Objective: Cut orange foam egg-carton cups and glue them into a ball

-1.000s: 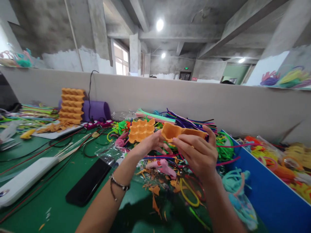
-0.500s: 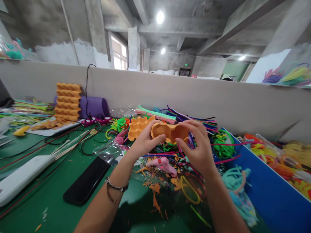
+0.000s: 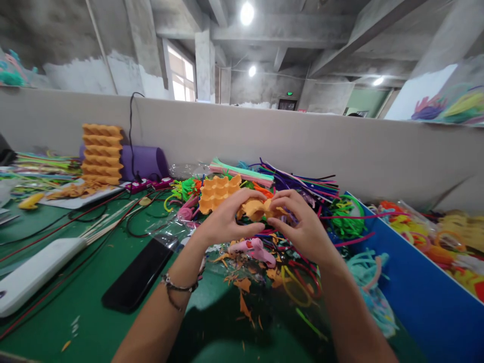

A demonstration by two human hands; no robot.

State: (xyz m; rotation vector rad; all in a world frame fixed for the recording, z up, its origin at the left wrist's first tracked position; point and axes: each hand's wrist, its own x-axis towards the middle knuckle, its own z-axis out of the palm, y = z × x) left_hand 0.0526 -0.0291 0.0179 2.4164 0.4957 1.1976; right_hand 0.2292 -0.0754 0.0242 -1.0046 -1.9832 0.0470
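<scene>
Between my two hands is a small orange egg tray piece point(image 3: 254, 209) with a bumpy, scalloped outline, held above the cluttered tabletop. My left hand point(image 3: 229, 219) grips its left end, fingers over the top and thumb below. At the right end, my right hand point(image 3: 298, 217) pinches it with curled fingers and thumb. Part of the piece is hidden behind the fingers. Just behind my left hand stands a larger orange egg tray section point(image 3: 219, 192). Below the hands lie a pink plastic tool point(image 3: 257, 252) and torn orange scraps point(image 3: 245, 305).
A black phone point(image 3: 138, 275) and a white-handled tool point(image 3: 41, 275) lie left on the green table point(image 3: 94, 333). A tall orange egg tray point(image 3: 102, 154) leans against a purple roll point(image 3: 147, 162). Pipe cleaners point(image 3: 298, 184) pile up behind; a blue box wall point(image 3: 408, 272) bounds the right.
The egg tray piece has been tipped: its hollow inside faced me before, and now its bumpy side and edge show. My hands have closed in slightly around it.
</scene>
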